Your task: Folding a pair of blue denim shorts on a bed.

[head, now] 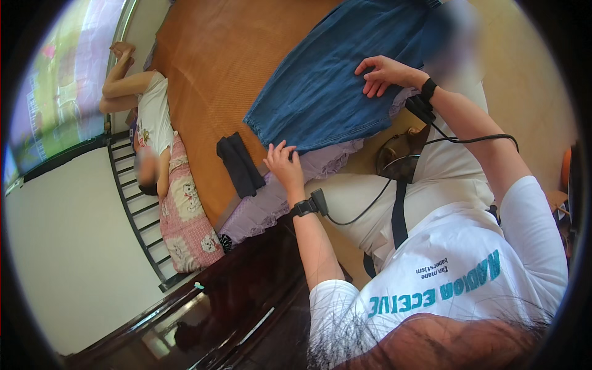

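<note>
A blue denim garment (323, 88) lies spread on the bed, its wide end towards me and one corner near my left hand (286, 169). The fingers of that hand are apart at the corner's edge; whether they press on the cloth is hard to tell. Over the garment's right part is my right hand (384, 76), its fingers loosely bent and holding nothing. A dark folded cloth item (240, 164) rests on the mat, left of my left hand. Both wrists wear black bands with cabled devices.
A brown woven mat (208, 60) covers the bed, with a lilac ruffled cloth (319, 162) along its near edge. Another person (155, 106) lies by a pink patterned pillow (187, 217) and a black metal headboard (134, 199). Dark glossy furniture (240, 296) stands at my left.
</note>
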`<state>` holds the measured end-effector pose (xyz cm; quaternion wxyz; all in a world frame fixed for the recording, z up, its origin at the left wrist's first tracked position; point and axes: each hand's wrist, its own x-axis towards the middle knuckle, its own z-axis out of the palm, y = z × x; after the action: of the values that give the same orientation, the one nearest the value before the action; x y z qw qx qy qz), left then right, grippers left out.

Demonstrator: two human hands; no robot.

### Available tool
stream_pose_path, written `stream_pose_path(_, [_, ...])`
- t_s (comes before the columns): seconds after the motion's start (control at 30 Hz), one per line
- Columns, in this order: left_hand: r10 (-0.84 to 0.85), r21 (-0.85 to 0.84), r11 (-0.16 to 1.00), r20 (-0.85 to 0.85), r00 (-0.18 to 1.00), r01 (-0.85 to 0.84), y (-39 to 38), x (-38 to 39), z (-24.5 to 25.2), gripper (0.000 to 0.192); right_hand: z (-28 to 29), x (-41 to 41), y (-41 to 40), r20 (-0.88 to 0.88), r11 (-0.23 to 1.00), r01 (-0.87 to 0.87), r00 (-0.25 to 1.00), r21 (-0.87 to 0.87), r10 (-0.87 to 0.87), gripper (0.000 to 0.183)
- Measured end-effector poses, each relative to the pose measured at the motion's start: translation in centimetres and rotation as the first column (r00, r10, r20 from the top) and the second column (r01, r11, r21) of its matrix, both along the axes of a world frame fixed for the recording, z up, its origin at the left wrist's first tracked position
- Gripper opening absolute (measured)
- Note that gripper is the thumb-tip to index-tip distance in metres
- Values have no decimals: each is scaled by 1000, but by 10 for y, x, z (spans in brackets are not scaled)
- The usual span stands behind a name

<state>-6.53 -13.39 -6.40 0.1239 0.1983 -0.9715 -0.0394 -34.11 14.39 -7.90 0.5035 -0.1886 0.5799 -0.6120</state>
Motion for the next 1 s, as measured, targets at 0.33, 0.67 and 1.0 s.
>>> stream_pose_path(0.33, [-10, 42, 999, -293, 956, 23, -9, -35, 31, 16, -1, 0, -1, 10, 1000, 4, 1000, 6, -4, 27])
stream_pose_path(0.67, [611, 393, 779, -301, 732, -489, -36, 5, -23, 41, 3, 0, -2, 19, 1000, -2, 1000, 4, 2, 27])
stream_pose_path(1.0, [578, 442, 771, -186, 794, -458, -39, 11, -17, 21, -2, 0, -3, 10, 1000, -4, 1000, -5, 4, 26])
